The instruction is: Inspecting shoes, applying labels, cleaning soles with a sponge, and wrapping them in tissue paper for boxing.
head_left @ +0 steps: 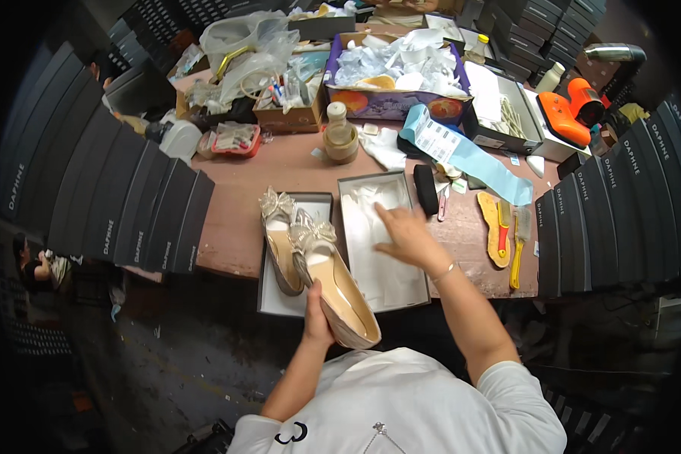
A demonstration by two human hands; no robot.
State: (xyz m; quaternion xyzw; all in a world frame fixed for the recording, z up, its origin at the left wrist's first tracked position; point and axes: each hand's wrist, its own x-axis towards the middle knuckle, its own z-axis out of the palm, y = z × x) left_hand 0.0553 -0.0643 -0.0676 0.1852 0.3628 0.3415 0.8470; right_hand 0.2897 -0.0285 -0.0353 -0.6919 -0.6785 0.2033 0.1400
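Note:
My left hand (318, 319) is closed around the side of a beige flat shoe (339, 291) with a glittery bow at its toe. Its mate, another bow-topped shoe (281, 253), rests in a shallow grey box part (274, 301) on the left. Over the open shoe box (382, 306) beside it hovers my right hand (408, 236), thumb and forefinger apart, holding nothing that I can see. White tissue paper (362, 227) lines that box. The held shoe hangs partly over the table's front edge and hides some of both boxes.
Rows of dark shoe boxes (113, 189) and more shoe boxes (613, 219) flank the table. Two brushes (520, 242) lie on a tan insole (490, 219) at right. Behind stand a bottle (340, 136), a blue label strip (461, 155), a paper-filled carton (397, 106) and an orange device (564, 117).

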